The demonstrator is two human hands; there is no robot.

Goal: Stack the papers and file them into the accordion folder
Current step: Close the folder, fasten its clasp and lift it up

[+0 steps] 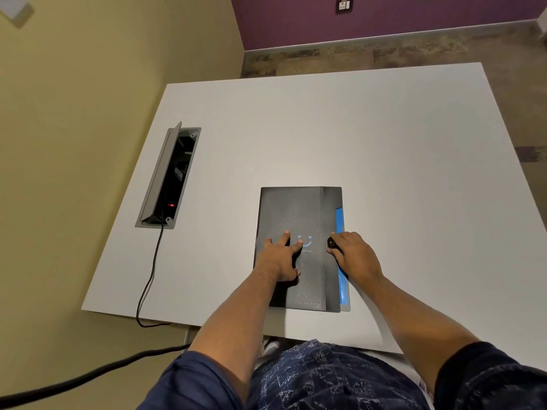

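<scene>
While the left hand (279, 255) presses flat, fingers spread, on the accordion folder (299, 214), right-hand fingers (340, 247) pinch its button (330, 242).

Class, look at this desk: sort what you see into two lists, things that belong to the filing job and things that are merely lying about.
Belongs to the job:
- dark accordion folder, closed flat
- round button clasp on its flap
- blue edge showing at its right side
- left hand, flat on folder
- right hand, at clasp

Lying about:
- open cable box in the table
- black cable
</scene>
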